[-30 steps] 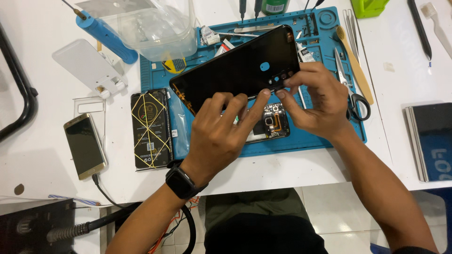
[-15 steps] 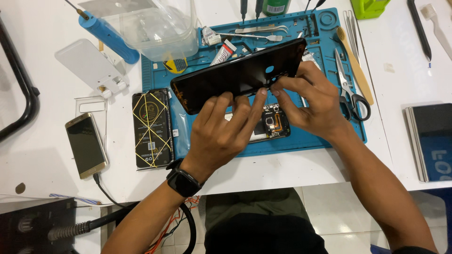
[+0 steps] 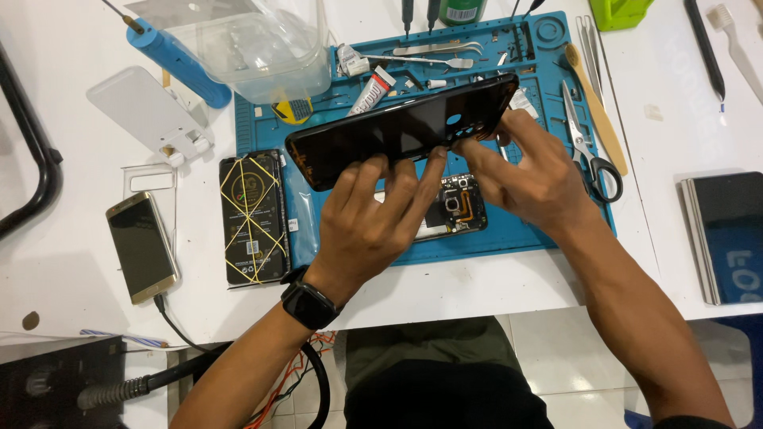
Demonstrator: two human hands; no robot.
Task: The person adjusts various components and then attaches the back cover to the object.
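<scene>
A glossy black phone back cover [image 3: 397, 131] is lifted at a steep tilt above the blue work mat [image 3: 524, 230]. My left hand [image 3: 373, 222], with a black watch on its wrist, grips the cover's near edge with its fingertips. My right hand [image 3: 532, 171] holds the cover's right end near a round hole. Under my hands lies the opened phone body [image 3: 455, 208], its circuit board and camera module showing between my fingers.
A phone bound with yellow rubber bands [image 3: 254, 218] lies left of the mat, a gold phone [image 3: 141, 246] on a cable further left. Scissors [image 3: 590, 151], tweezers, a glue tube [image 3: 372, 89], a clear plastic tub [image 3: 254, 44] and a blue tool [image 3: 179, 59] surround the mat. A dark box [image 3: 727, 234] sits right.
The back cover has swung up from lying nearly flat over the phone to a steep tilt, with its near edge raised. Both hands stayed on it and the phone's inside became visible.
</scene>
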